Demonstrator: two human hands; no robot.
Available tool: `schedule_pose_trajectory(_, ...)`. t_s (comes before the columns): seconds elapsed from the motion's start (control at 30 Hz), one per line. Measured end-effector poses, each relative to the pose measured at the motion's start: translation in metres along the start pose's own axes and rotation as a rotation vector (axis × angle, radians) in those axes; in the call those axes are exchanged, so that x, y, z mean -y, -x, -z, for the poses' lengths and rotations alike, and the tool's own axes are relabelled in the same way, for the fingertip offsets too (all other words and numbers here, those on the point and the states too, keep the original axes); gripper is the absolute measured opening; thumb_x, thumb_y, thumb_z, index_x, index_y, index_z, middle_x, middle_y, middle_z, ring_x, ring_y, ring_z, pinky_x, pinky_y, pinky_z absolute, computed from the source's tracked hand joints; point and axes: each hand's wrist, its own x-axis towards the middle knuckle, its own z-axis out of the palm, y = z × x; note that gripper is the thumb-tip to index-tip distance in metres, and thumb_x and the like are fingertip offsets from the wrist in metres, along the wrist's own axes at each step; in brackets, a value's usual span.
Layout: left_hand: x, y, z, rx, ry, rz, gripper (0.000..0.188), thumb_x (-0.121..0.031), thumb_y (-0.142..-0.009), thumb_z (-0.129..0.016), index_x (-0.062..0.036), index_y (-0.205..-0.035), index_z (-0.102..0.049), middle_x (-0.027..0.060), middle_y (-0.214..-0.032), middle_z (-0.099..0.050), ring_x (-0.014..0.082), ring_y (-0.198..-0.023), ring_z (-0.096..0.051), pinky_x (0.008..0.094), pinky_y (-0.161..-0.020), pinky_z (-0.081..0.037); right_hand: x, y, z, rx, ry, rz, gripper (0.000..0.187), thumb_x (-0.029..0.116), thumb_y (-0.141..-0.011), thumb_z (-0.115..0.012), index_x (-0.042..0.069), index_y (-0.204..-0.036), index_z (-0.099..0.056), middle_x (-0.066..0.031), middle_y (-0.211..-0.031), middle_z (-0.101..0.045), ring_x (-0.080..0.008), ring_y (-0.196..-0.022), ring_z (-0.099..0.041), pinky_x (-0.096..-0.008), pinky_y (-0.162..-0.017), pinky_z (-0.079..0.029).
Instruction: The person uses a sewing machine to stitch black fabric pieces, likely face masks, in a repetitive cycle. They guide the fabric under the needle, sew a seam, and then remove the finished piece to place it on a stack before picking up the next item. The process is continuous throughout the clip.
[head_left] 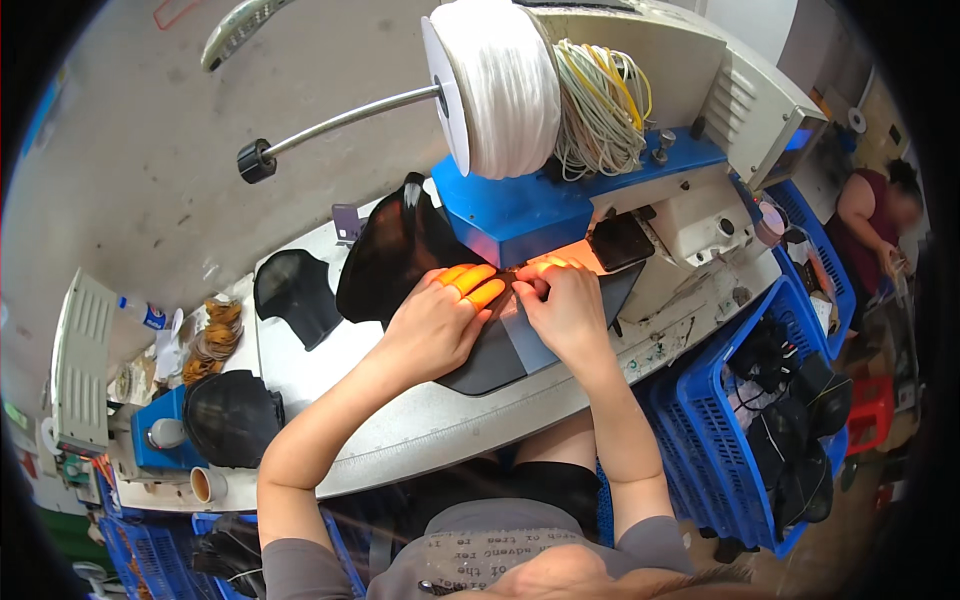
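Note:
Both hands meet under the blue machine head [520, 212], in its warm light. My left hand [440, 325], with orange covers on several fingers, is curled closed over the edge of a black pliable piece [400, 255] that rises behind it. Close by on the right, my right hand [565, 305] has its fingers pinched together at the same spot. Its fingertips are partly hidden, and what they pinch is too small to make out. Beneath both hands lies a dark flat plate [490, 372] on the white worktable [400, 440].
Above hangs a large spool of white tape [510, 90] on a metal rod. Black shaped pieces [297, 295] lie to the left. A phone [620, 242] rests beside the machine. Blue crates [715, 440] holding black pieces stand right; another person [875, 225] sits beyond.

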Motion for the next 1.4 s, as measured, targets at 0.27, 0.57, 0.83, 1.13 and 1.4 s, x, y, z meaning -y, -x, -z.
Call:
schedule_pose_trajectory(0.27,0.015,-0.004,0.003,0.047,0.072,0.004,0.036,-0.014,-0.089,-0.060,-0.0014,-0.122,-0.062,0.0193,-0.113,-0.061,0.0357,-0.112,-0.054,0.0444,-0.104,-0.038,-0.003,-0.001,-0.003,-0.043,-0.029,0.044,0.014,0.015,-0.077,-0.071,0.004,-0.085,-0.074,-0.0111,-0.079,-0.070,-0.0292,-0.078,-0.065,-0.0415,-0.079,-0.047)
schedule_pose_trajectory(0.57,0.038,-0.016,0.008,0.066,0.102,-0.112,0.030,-0.018,-0.087,-0.062,-0.0045,-0.114,-0.066,0.0156,-0.108,-0.065,0.0331,-0.106,-0.059,0.0494,-0.110,-0.035,-0.002,0.001,-0.006,-0.062,-0.050,0.023,0.014,0.014,-0.079,-0.069,0.003,-0.085,-0.075,-0.0125,-0.083,-0.071,-0.0301,-0.079,-0.065,-0.0407,-0.078,-0.047)
schedule_pose_trajectory(0.83,0.050,-0.019,0.008,0.031,0.001,-0.190,0.029,-0.022,-0.085,-0.067,-0.0085,-0.111,-0.070,0.0153,-0.107,-0.065,0.0349,-0.105,-0.058,0.0521,-0.113,-0.030,-0.002,0.007,0.003,-0.076,-0.055,0.017,0.012,0.011,-0.079,-0.069,0.002,-0.085,-0.073,-0.0125,-0.077,-0.067,-0.0300,-0.078,-0.062,-0.0410,-0.073,-0.047)
schedule_pose_trajectory(1.13,0.057,-0.020,0.020,0.195,-0.119,-0.141,0.032,-0.013,-0.078,-0.065,-0.0145,-0.109,-0.073,0.0088,-0.105,-0.067,0.0304,-0.093,-0.062,0.0469,-0.112,-0.035,-0.029,0.028,0.022,-0.219,-0.181,0.233,0.009,0.000,-0.075,-0.069,0.003,-0.084,-0.072,-0.0079,-0.079,-0.064,-0.0259,-0.075,-0.061,-0.0357,-0.071,-0.048)
schedule_pose_trajectory(1.4,0.060,-0.022,0.021,0.175,-0.213,-0.218,0.036,-0.012,-0.076,-0.064,-0.0166,-0.110,-0.073,0.0080,-0.098,-0.067,0.0277,-0.090,-0.063,0.0421,-0.106,-0.042,-0.032,0.031,0.013,-0.305,-0.201,0.276,0.012,-0.002,-0.073,-0.069,0.003,-0.083,-0.072,-0.0067,-0.079,-0.065,-0.0253,-0.077,-0.061,-0.0348,-0.071,-0.048)
